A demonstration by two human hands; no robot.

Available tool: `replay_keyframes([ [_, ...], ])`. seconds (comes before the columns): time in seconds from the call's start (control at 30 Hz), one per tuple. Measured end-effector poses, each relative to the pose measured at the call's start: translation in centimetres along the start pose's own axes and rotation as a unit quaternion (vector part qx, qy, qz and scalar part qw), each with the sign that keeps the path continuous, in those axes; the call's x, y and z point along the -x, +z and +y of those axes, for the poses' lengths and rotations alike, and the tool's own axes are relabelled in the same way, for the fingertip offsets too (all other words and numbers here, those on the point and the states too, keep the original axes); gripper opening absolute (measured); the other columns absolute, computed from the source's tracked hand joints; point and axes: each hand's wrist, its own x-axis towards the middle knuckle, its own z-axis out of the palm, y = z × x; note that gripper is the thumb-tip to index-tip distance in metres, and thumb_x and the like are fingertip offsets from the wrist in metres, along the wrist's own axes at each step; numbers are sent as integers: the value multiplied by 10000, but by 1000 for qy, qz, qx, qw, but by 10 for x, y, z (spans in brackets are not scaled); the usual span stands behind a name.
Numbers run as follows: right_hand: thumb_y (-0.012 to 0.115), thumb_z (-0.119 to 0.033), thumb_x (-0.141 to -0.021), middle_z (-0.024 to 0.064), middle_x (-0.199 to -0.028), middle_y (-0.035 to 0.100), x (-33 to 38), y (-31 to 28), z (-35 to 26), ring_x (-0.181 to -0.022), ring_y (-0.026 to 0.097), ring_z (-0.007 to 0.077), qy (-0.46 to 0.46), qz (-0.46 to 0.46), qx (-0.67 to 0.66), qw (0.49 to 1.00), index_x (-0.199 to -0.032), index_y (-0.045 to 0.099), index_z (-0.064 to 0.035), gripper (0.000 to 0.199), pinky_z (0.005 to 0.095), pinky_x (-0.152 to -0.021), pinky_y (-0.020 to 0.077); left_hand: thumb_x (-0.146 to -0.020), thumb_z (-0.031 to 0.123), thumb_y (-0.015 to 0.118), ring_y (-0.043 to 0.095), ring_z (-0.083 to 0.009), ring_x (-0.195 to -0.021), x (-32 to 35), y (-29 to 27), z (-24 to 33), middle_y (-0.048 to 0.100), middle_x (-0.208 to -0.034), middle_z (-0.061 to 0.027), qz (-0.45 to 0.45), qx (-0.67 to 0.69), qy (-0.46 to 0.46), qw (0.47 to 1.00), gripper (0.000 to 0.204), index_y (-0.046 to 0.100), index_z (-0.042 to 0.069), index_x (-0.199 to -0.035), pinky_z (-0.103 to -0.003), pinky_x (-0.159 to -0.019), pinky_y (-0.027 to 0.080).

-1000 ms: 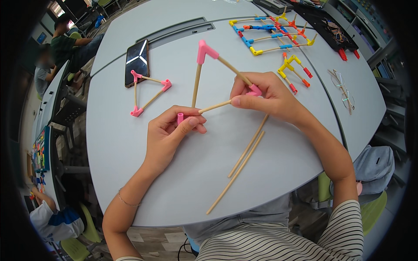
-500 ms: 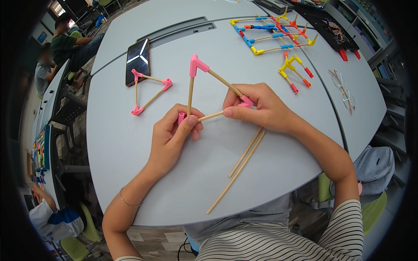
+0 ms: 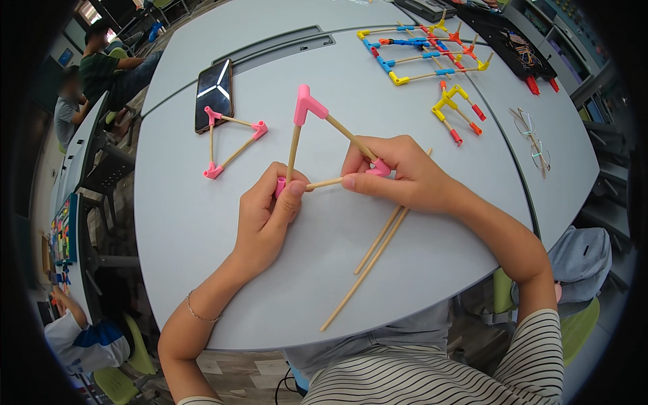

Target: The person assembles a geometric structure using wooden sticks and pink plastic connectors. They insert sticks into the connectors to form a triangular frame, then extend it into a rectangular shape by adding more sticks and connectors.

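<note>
Between my hands is a triangle of wooden sticks and pink plastic connectors, held just above the table. Its top pink connector (image 3: 308,104) joins two sticks. My left hand (image 3: 266,212) is closed on the lower left corner, where part of a pink connector (image 3: 281,187) shows beside the fingers. My right hand (image 3: 401,172) pinches the lower right corner, its pink connector (image 3: 380,167) partly covered by the fingers. A short bare length of wooden stick (image 3: 325,183) spans the two hands; its ends are hidden. A second pink-cornered triangle (image 3: 233,150) lies left of them, one corner on a phone (image 3: 214,98).
Loose wooden sticks (image 3: 368,273) lie below my right hand. Farther right are a yellow-and-red connector piece (image 3: 448,102), a colourful stick frame (image 3: 398,59), and eyeglasses (image 3: 538,150). A black open case (image 3: 516,48) stands at the far right. Other people sit at the left.
My two hands have come slightly closer together. The triangle's top connector has tilted a little and the visible bare length of the bottom stick is shorter.
</note>
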Motion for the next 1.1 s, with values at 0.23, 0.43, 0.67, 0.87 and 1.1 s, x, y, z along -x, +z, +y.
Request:
replay_keyframes([
  [0.23, 629, -234, -953, 48, -662, 547, 4, 18, 0, -599, 510, 149, -18, -1, -13, 1000, -930, 581, -28, 213, 292, -576, 408, -1078, 290, 405, 330, -47, -569, 2, 2, -1, 403, -642, 37, -3, -25, 21, 999, 293, 505, 45, -954, -226, -520, 274],
  [0.43, 632, -235, -952, 53, -661, 568, 5, 21, -5, -592, 529, 151, 9, -7, -30, 999, -920, 577, -21, 223, 297, -566, 414, -1068, 276, 437, 362, -76, -588, 4, 2, -3, 432, -692, 10, 14, -75, 66, 995, 276, 509, 40, -945, -241, -547, 324],
  [0.67, 732, -309, -884, 33, -699, 635, 0, 2, -17, -654, 567, 107, 43, -32, 20, 998, -971, 617, -34, 310, 258, -593, 416, -1035, 243, 524, 406, -89, -605, 5, 6, 4, 479, -729, -11, -38, -61, 32, 997, 244, 583, 29, -933, -250, -559, 344],
  [0.87, 755, -296, -867, 37, -825, 708, -2, 8, -10, -722, 620, 105, -9, 15, -41, 999, -990, 693, -34, 296, 248, -672, 457, -993, 208, 601, 465, -110, -638, 2, 8, 14, 521, -745, -32, -83, -114, 25, 990, 185, 612, 28, -954, -266, -597, 399],
  [1.1, 725, -153, -897, 51, -891, 719, 1, 10, -11, -848, 679, 121, -6, 3, -138, 990, -986, 719, -7, 171, 276, -837, 527, -1002, 195, 587, 490, -94, -655, 2, 9, 12, 549, -750, -28, -94, -82, 19, 992, 174, 601, 25, -1033, -253, -609, 415],
])
